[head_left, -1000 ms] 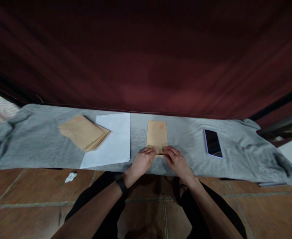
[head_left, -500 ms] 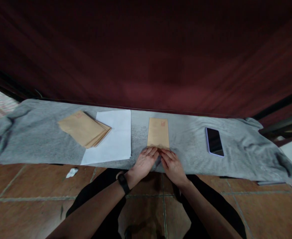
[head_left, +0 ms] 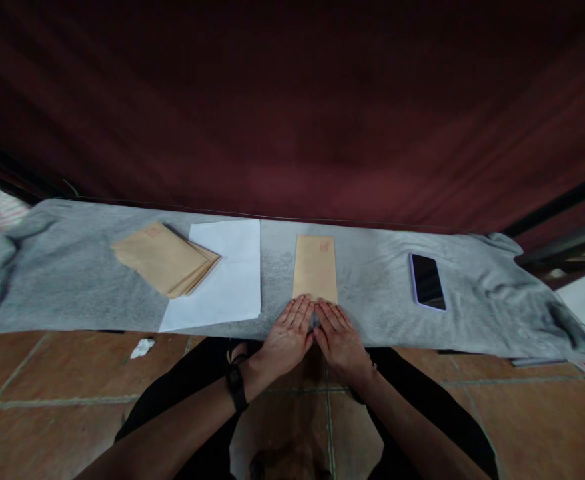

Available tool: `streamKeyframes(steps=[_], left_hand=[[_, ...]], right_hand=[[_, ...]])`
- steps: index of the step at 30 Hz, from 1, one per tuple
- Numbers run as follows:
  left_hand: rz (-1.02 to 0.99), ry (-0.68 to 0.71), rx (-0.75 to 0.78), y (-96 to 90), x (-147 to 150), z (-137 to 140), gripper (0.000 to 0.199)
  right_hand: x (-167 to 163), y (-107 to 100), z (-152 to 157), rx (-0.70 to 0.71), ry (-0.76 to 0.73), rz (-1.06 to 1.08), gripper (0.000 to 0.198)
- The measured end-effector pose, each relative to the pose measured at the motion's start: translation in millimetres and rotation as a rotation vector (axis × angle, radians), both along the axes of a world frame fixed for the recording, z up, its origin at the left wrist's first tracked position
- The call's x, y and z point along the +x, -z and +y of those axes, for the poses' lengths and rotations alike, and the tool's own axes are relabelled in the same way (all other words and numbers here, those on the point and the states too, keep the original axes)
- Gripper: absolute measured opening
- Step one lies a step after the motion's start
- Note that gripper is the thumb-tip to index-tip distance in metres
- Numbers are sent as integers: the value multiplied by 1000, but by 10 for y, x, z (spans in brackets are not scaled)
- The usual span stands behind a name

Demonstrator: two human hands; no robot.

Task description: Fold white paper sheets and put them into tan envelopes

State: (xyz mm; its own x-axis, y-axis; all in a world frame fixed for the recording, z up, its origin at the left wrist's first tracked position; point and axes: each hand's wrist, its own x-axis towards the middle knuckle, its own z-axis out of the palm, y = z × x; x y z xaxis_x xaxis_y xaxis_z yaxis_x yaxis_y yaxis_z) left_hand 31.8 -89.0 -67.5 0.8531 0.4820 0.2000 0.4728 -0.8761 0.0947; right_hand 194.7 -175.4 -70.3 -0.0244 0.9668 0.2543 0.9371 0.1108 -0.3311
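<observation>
A brown paper envelope [head_left: 315,268] with a red printed mark near its upper right corner lies upright in front of me on the grey cloth [head_left: 372,267]. My left hand [head_left: 292,332] rests flat over its near end, fingers stretched out and held side by side. Beside it my right hand [head_left: 338,333] lies the same way, its fingertips on the envelope's near edge. The two hands almost meet at the middle. Both hold nothing, and the near end of the envelope is hidden beneath the fingers.
To the left, a fanned stack of brown envelopes [head_left: 165,260] partly overlaps white paper sheets [head_left: 230,273]. A phone [head_left: 428,282] in a lilac case lies to the right. Behind the cloth hangs a dark red curtain [head_left: 292,133]. A crumpled white scrap [head_left: 142,347] is on the tiled floor.
My fingers, bent at the envelope's near edge before, have straightened and now lie flat on it. The envelope has kept its place on the cloth; the view has shifted slightly.
</observation>
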Motion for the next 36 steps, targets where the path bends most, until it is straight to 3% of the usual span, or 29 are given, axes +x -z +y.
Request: streamKeyframes(steps=[14, 24, 31, 36], left_hand=[[-45, -110, -18, -23, -128, -33, 79], [-61, -141, -6, -55, -124, -27, 72], [-10, 100, -72, -101, 86, -60, 62], [26, 120, -61, -88, 141, -92, 71]], right_hand=[[143, 99, -86, 30, 109, -41, 55], [179, 37, -121, 17, 132, -49, 52], [231, -9, -91, -12, 129, -6, 46], [333, -29, -32, -44, 26, 83, 48]])
